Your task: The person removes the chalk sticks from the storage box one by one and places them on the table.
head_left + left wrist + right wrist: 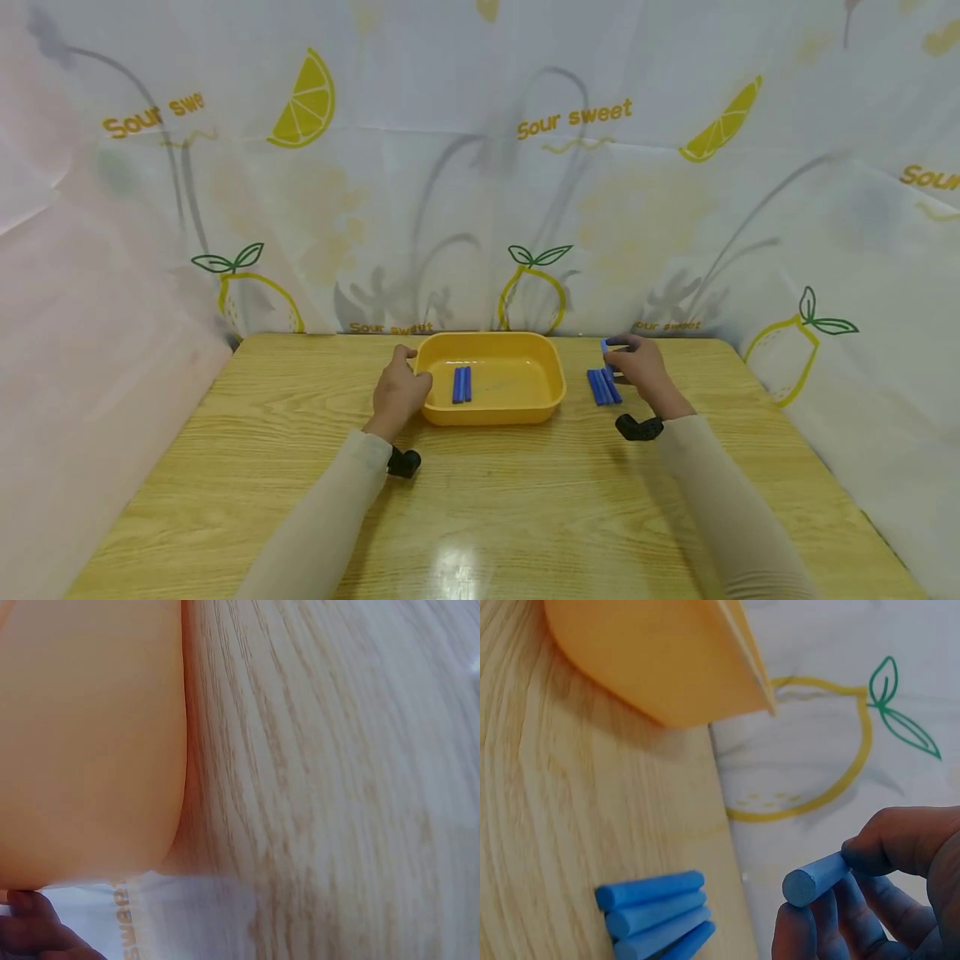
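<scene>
Head view: the right hand [643,368] pinches 1 blue chalk [819,877] right of the tray [517,379] the left hand [399,389] grips at its left side; a fingertip slip could drop it onto 4 loose chalks [602,387].

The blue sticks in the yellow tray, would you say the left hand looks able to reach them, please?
Probably yes: the left hand grips the rim of the yellow tray close beside the blue sticks, and nothing covers them, though it would likely need to let go first.
</scene>
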The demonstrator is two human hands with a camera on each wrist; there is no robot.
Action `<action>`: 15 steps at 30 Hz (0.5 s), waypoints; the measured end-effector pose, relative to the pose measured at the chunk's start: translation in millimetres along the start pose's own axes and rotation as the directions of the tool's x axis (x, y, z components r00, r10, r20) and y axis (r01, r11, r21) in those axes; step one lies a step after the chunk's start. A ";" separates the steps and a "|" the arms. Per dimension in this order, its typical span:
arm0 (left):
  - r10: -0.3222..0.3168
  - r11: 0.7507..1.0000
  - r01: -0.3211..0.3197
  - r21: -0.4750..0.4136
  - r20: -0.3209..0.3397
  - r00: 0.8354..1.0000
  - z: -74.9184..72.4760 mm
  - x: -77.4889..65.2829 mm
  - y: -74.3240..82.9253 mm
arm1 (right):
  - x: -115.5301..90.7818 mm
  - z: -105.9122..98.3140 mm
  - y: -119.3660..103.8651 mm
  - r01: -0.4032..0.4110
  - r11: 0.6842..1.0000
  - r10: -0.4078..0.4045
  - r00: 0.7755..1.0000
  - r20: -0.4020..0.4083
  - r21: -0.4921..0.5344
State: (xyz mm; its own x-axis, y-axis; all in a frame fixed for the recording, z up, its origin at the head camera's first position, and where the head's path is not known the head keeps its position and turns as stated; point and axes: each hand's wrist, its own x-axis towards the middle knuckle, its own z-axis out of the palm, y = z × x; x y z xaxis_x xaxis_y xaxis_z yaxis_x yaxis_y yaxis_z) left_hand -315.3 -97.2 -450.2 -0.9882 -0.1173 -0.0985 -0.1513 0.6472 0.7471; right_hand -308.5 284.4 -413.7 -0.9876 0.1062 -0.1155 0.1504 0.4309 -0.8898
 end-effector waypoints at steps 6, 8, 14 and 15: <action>-0.022 1.000 0.022 0.003 0.005 1.000 -0.4 -2.0 -1.0 | 0.1 -3.8 11.1 -0.030 0.999 0.030 1.000 -0.008 -0.023; -0.020 1.000 0.020 0.004 0.005 1.000 -0.5 -2.8 -0.4 | 0.3 -5.4 14.6 -0.040 0.999 0.040 0.999 -0.014 -0.032; -0.009 1.000 0.009 -0.004 0.007 1.000 -1.1 -1.4 1.5 | 3.0 -9.5 21.6 -0.071 0.996 0.071 0.997 -0.013 -0.056; -0.009 1.000 0.009 -0.004 0.007 1.000 -1.2 -0.8 1.5 | 3.6 -9.2 21.9 -0.076 0.995 0.076 0.997 -0.010 -0.064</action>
State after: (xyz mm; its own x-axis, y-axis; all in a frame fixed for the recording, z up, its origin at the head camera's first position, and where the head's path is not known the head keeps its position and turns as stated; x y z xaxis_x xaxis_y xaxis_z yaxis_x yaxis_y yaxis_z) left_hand -314.7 -97.0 -448.2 -0.9870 -0.1177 -0.1098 -0.1600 0.6435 0.7486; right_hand -308.3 302.5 -429.6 -0.9729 0.1479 -0.1779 0.2278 0.4780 -0.8483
